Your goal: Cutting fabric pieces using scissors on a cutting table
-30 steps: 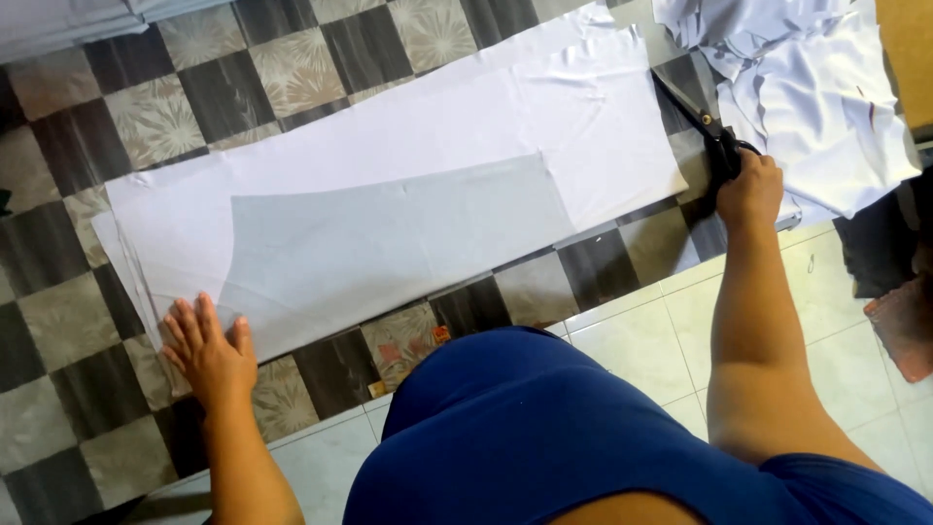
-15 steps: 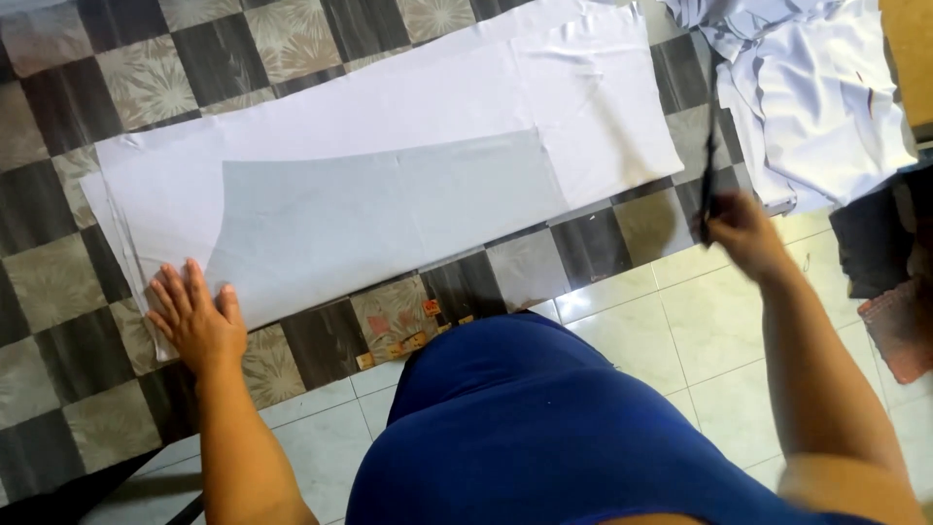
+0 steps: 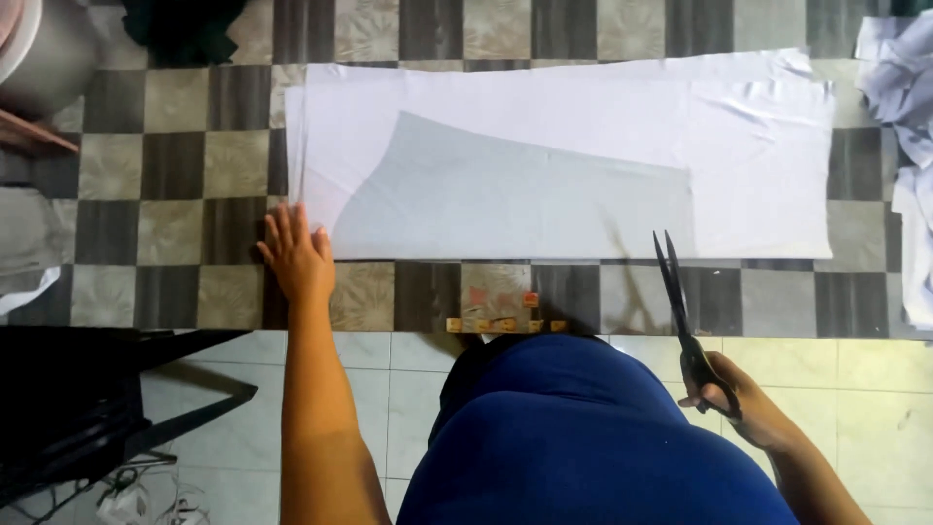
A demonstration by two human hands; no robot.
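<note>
Left hand (image 3: 294,255) lies flat, fingers spread, gripping nothing, pressed to the checkered floor (image 3: 175,175) right at the near left corner of the white fabric (image 3: 583,117). That fabric lies spread out, and on it, against its near edge, lies a grey pattern piece (image 3: 505,199). Below the fabric's near right stretch, the right hand (image 3: 743,401) is closed around black scissors (image 3: 680,306), blades nearly together, tips reaching the fabric's edge. Beyond its right end, crumpled white cloth (image 3: 909,107).
</note>
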